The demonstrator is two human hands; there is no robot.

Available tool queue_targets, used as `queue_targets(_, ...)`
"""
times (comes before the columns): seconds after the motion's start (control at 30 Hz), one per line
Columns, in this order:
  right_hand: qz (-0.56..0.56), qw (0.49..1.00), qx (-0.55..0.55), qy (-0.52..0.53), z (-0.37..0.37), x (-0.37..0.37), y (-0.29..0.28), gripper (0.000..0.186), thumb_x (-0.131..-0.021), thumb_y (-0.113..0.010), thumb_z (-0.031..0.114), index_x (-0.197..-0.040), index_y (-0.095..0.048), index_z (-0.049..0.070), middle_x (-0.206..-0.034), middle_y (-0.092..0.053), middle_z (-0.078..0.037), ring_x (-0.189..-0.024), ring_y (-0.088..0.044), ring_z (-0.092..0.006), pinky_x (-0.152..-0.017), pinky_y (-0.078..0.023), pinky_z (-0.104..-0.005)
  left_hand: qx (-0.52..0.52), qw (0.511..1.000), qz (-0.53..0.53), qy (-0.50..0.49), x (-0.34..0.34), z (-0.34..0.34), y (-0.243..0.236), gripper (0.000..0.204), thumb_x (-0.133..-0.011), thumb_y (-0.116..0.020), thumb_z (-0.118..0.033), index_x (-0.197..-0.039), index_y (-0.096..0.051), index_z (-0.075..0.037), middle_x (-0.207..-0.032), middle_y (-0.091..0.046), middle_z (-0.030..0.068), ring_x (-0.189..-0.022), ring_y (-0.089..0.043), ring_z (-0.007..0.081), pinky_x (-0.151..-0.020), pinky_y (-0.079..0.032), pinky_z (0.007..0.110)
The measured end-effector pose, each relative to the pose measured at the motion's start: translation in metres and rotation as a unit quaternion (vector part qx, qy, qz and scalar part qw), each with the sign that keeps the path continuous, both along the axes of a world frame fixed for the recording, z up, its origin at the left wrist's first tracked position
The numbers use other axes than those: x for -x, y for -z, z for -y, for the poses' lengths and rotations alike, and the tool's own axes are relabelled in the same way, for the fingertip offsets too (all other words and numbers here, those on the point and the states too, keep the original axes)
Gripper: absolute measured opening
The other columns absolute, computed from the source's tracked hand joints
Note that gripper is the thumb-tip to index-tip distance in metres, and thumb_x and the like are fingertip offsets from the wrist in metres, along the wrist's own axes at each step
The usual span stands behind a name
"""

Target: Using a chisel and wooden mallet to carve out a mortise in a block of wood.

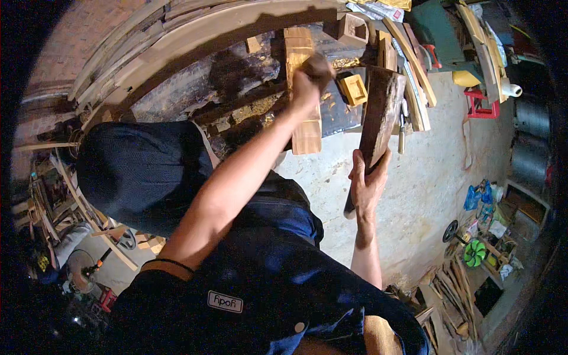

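My left hand (306, 94) is closed and blurred around something dark that I cannot make out. It is above a squared wooden beam (306, 137) that lies across a dark, chip-strewn bench (171, 87). My right hand (370, 180) grips a thick, dark wooden club (381, 121) near its lower end. The club's broad end points up and away from me, right of the beam. Between the two hands, a small yellowish wooden block (354, 90) with a square recess rests on the bench. A chisel-like tool with a pale handle (402, 141) lies right of the club.
A hollow wooden block (354, 29) stands at the back. Long planks (411, 65) lean to the right, near a red-handled tool (433, 56) and a red stool (481, 106). A green fan wheel (475, 253) and wood strips (455, 296) lie at lower right.
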State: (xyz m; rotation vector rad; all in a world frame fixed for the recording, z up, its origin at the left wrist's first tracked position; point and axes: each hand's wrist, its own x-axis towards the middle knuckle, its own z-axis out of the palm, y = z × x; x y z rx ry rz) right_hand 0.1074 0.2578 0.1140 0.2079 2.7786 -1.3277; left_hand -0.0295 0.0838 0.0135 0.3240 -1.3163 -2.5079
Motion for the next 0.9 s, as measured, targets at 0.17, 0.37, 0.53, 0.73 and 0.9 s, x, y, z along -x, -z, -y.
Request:
queue_targets(0.17, 0.032, 0.992, 0.104, 0.058, 0.006, -0.008, -0.002, 0.043, -0.096, -0.066, 0.032, -0.12, -0.044, 0.004, -0.068, -0.053, -0.003, -0.054, -0.052, -0.0101, -0.048, -0.042, -0.0255, 0.162, 0.981, 0.083, -0.063, 0.015, 0.041, -0.011, 0.004, -0.086, -0.07, -0.006, -0.089, -0.069, -0.01, -0.082, -0.067, -0.0018, -0.074, -0.06, 0.009, -0.067, -0.047, 0.028)
queue_targets(0.37, 0.048, 0.986, 0.138, 0.075, 0.011, -0.011, 0.004, 0.046, -0.096, -0.067, 0.033, -0.122, -0.042, 0.004, -0.068, -0.053, -0.002, -0.053, -0.05, -0.0093, -0.047, -0.04, -0.0253, 0.193, 0.978, 0.082, 0.0, 0.0, 0.02, -0.001, 0.011, -0.084, -0.073, -0.011, -0.093, -0.069, -0.008, -0.087, -0.07, 0.0018, -0.081, -0.065, 0.0121, -0.071, -0.051, 0.031)
queue_targets(0.53, -0.035, 0.977, 0.199, 0.064, 0.008, -0.011, 0.002, 0.042, -0.096, -0.062, 0.009, -0.128, -0.036, 0.004, -0.073, -0.054, -0.004, -0.057, -0.051, -0.0102, -0.049, -0.042, -0.0265, 0.289, 0.952, -0.011, 0.095, -0.017, -0.023, 0.018, 0.007, -0.086, -0.069, -0.005, -0.092, -0.066, -0.008, -0.084, -0.069, 0.0035, -0.078, -0.066, 0.0147, -0.071, -0.053, 0.03)
queue_targets(0.73, -0.113, 0.989, 0.096, 0.007, 0.0, -0.019, 0.02, 0.042, -0.092, -0.066, 0.013, -0.121, -0.038, 0.001, -0.071, -0.057, -0.009, -0.058, -0.052, -0.0132, -0.052, -0.044, -0.0299, 0.291, 0.934, -0.156, 0.133, -0.053, -0.043, 0.005, 0.026, -0.065, -0.069, 0.0, -0.09, -0.061, -0.005, -0.072, -0.064, 0.01, -0.069, -0.063, 0.0298, -0.068, -0.047, 0.04)
queue_targets(0.9, -0.068, 0.978, 0.178, 0.083, -0.008, -0.031, 0.013, 0.032, -0.093, -0.066, 0.015, -0.113, -0.046, 0.001, -0.066, -0.053, -0.004, -0.054, -0.051, -0.0103, -0.05, -0.042, -0.0274, 0.386, 0.89, -0.099, 0.223, -0.058, -0.046, 0.012, 0.059, -0.058, -0.072, 0.0, -0.115, -0.062, -0.011, -0.087, -0.063, 0.0115, -0.09, -0.059, 0.0345, -0.087, -0.041, 0.045)
